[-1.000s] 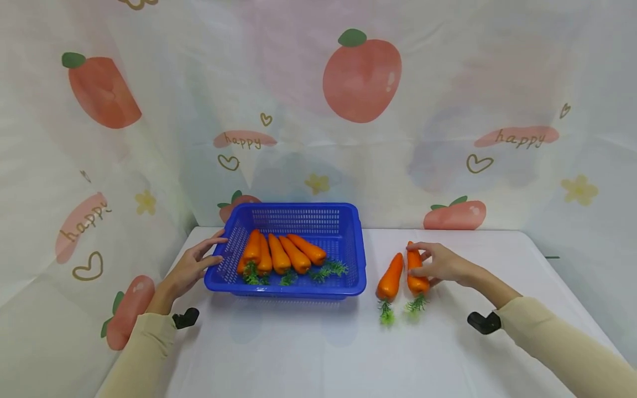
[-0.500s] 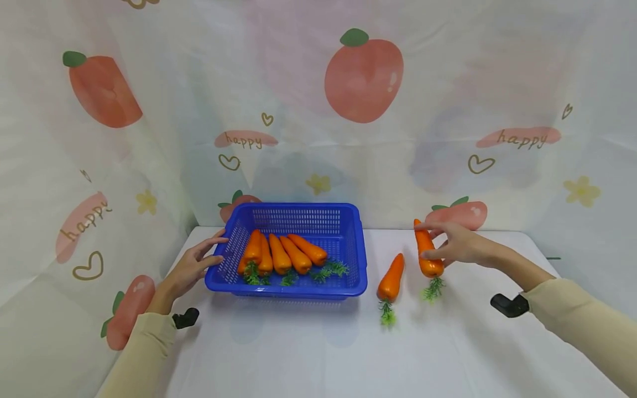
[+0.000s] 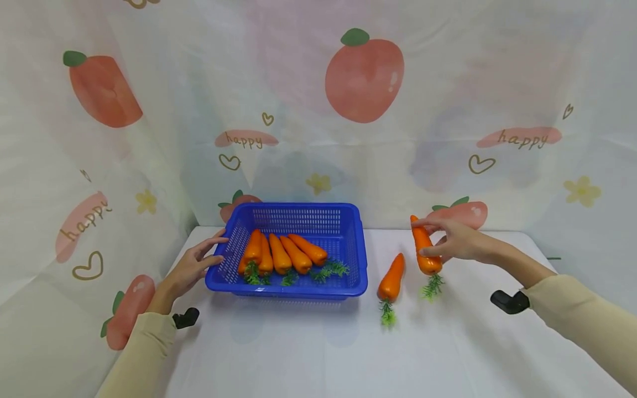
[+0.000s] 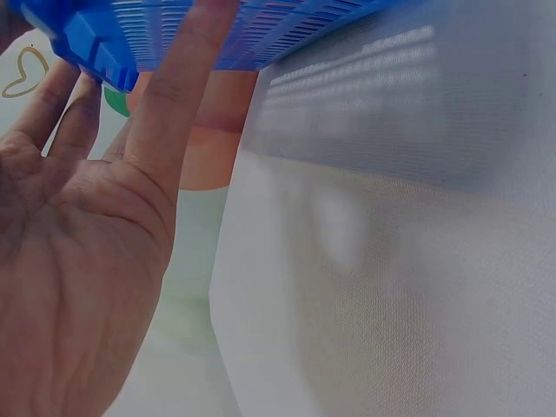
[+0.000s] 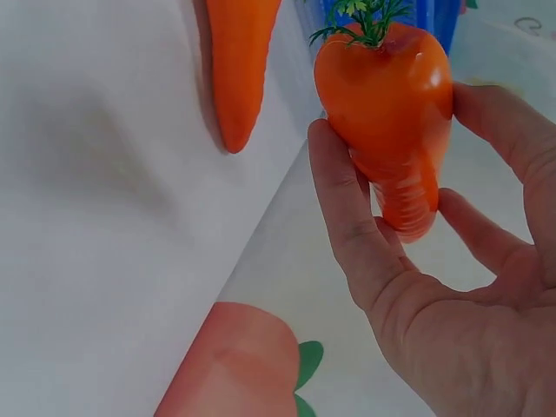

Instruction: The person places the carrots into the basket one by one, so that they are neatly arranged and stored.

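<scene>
My right hand pinches an orange carrot between thumb and fingers, raised above the table with its green fronds hanging down. In the right wrist view, the held carrot has its thick end up and its narrow tip among my fingers. Another carrot lies on the table between that hand and the blue plastic basket. My left hand touches the basket's left rim with fairly straight fingers; in the left wrist view, one finger overlaps the basket's slotted wall.
Several carrots with green tops lie in the left and middle of the basket. A white cloth covers the table. Patterned curtains rise behind it and along the left side.
My right hand has lifted the farther-right carrot off the table, moving it up and slightly right; over the last half second it shifted only a little left. The left hand and basket have stayed put.
</scene>
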Demonstrator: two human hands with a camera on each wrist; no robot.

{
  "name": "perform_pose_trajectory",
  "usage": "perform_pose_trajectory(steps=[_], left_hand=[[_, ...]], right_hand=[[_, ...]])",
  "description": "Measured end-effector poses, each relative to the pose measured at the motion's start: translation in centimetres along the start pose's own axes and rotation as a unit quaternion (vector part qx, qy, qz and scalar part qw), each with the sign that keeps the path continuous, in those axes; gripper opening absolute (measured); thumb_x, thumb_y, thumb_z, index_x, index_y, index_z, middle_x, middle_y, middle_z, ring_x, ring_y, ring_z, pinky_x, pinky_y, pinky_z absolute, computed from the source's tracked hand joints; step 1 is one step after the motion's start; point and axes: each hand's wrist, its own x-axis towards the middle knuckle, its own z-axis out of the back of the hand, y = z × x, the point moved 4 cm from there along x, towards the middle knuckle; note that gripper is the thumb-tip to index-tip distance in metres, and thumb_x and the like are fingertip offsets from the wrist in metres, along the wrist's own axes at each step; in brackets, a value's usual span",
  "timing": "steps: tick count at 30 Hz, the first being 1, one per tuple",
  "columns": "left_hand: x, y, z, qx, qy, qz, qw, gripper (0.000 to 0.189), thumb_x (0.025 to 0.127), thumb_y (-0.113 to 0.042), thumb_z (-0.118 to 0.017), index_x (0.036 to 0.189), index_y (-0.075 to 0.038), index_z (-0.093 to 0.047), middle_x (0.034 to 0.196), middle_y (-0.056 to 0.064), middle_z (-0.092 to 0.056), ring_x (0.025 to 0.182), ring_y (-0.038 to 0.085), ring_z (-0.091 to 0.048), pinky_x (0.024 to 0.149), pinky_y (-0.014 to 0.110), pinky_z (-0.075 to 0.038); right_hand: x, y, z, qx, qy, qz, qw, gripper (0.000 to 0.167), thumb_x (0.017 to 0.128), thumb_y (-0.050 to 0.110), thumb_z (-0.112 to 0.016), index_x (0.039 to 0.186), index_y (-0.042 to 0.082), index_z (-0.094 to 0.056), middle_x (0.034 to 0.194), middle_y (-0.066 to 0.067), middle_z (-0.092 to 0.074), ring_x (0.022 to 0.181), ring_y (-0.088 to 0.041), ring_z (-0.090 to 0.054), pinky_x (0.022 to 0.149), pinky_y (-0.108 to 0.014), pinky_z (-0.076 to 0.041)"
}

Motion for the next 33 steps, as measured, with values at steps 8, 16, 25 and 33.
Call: perform_pose_trajectory(steps=[8,16,25,33], left_hand=[[0.0,0.2,0.1,0.009,-0.005,-0.001,0.9999,0.054,0.104,-0.015,-0.06,0.154,-0.006,-0.042,0.173,0.002,-0.011,0.153,0.047,-0.017,0.093,0.048,-0.058],[0.1,0.3,0.1,0.009,-0.004,-0.004,0.9999,0.055,0.104,-0.016,-0.061,0.154,-0.005,-0.042,0.173,0.002,-0.011,0.154,0.047,-0.015,0.095,0.053,-0.055],[0.0,0.6,0.1,0.012,-0.006,-0.004,0.9999,0.054,0.104,-0.016,-0.06,0.153,-0.005,-0.043,0.173,0.002,-0.011,0.153,0.048,-0.016,0.093,0.051,-0.057],[0.3,0.4,0.1,0.028,-0.011,-0.006,0.9995,0.054,0.104,-0.019,-0.061,0.153,-0.007,-0.044,0.173,0.0,-0.013,0.154,0.047,-0.015,0.097,0.058,-0.053]], right_hand=[[2.0,2.3,0.0,-0.029,0.01,-0.006,0.9995,0.072,0.092,0.022,-0.078,0.152,0.007,-0.042,0.142,-0.032,-0.044,0.099,-0.032,-0.068,0.079,-0.043,-0.063],[5.2,5.9,-0.8,-0.02,0.046,0.011,0.9987,0.067,0.094,0.019,-0.075,0.152,0.009,-0.043,0.145,-0.031,-0.041,0.102,-0.034,-0.068,0.079,-0.044,-0.063],[9.7,9.3,-3.2,-0.015,0.082,0.039,0.9958,0.067,0.094,0.02,-0.076,0.154,0.017,-0.044,0.151,-0.024,-0.04,0.116,-0.04,-0.064,0.082,-0.043,-0.063],[13.6,11.8,-5.7,-0.009,0.101,0.07,0.9924,0.069,0.094,0.023,-0.077,0.155,0.02,-0.045,0.153,-0.022,-0.04,0.102,-0.029,-0.07,0.082,-0.041,-0.062]])
